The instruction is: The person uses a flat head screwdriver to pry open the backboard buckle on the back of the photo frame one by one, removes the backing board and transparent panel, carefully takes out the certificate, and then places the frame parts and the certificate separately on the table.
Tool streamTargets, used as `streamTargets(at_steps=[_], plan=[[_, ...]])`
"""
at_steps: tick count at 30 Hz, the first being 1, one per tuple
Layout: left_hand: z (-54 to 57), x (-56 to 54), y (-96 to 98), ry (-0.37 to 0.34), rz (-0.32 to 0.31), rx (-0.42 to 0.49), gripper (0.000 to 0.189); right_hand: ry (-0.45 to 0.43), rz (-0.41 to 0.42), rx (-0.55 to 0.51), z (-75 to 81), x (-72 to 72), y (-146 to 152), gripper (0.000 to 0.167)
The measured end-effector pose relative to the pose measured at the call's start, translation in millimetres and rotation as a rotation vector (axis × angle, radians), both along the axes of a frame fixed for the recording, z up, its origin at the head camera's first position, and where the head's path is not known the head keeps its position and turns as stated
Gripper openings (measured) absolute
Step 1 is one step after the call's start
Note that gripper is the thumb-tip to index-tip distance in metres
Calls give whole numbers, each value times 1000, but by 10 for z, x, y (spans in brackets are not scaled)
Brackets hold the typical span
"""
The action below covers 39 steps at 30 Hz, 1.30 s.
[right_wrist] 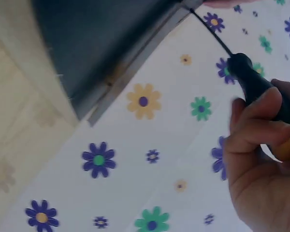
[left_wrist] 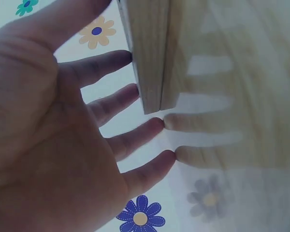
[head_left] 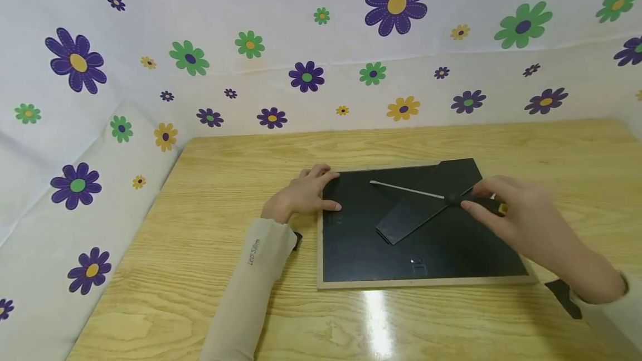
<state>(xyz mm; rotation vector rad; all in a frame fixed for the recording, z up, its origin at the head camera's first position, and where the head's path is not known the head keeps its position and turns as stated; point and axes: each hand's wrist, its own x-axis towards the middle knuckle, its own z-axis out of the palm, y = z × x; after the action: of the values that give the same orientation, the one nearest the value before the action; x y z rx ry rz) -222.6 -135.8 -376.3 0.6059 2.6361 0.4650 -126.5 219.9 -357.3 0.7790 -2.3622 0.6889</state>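
Note:
A picture frame [head_left: 426, 282] lies face down on the table, showing a black backing board [head_left: 361, 255] inside a thin light-wood border. A black stand leg [head_left: 406, 220] slants across the board. At the frame's left side is my left hand [head_left: 303, 193], thumb over the board's edge. In the left wrist view its straight, spread fingers [left_wrist: 111, 72] meet the wooden side. My right hand [head_left: 524, 216] grips a screwdriver [head_left: 408, 189] by its black and yellow handle [right_wrist: 261, 87], above the right part of the board. The metal shaft points left over the board.
The wooden table [head_left: 200, 249] extends around the frame on all sides. A white sheet [head_left: 281, 10] with printed flowers rises behind it and along the left. Black straps show at both wrists.

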Motion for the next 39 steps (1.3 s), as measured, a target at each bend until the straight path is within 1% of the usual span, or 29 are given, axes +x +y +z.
streamTargets(at_steps=[2,4,8,11,13,15,17,20,22,24,26,29,31,33,37,39], plan=[[-9,-5,-5,-2,2,2,77,54,59,69,-3,36,-69,67],[-16,-10,-13,-3,2,8,78,75,83,116,-5,71,-128,68],[-28,-18,-22,-4,-3,11,79,114,74,191,-22,111,-186,73],[-38,-22,-20,-10,-5,13,79,111,73,218,-45,138,-192,77],[-37,-22,-19,-12,-6,12,79,94,76,216,-58,160,-197,78],[-35,-24,-14,-14,-8,10,79,81,62,184,-57,193,-208,76],[-30,-26,-9,-14,-10,8,79,62,18,132,-28,235,-229,74],[-24,-27,-4,-18,-13,3,79,79,-43,4,42,285,-272,75],[-22,-25,-4,-22,-11,2,79,104,-51,-95,87,303,-312,75],[-18,-19,-6,-27,-7,3,79,171,-7,-184,105,295,-362,72],[-14,-13,-8,-28,-4,4,79,225,76,-240,93,276,-417,66],[-10,-4,-9,-31,0,9,78,269,220,-204,46,241,-498,59],[-11,0,-8,-32,0,11,78,260,311,-147,4,218,-546,53],[-17,2,-7,-35,2,14,78,221,388,-87,-35,204,-588,47],[-27,2,-7,-37,6,12,79,136,472,7,-105,175,-651,36],[-27,3,-7,-35,5,8,79,125,493,56,-135,156,-677,32]])
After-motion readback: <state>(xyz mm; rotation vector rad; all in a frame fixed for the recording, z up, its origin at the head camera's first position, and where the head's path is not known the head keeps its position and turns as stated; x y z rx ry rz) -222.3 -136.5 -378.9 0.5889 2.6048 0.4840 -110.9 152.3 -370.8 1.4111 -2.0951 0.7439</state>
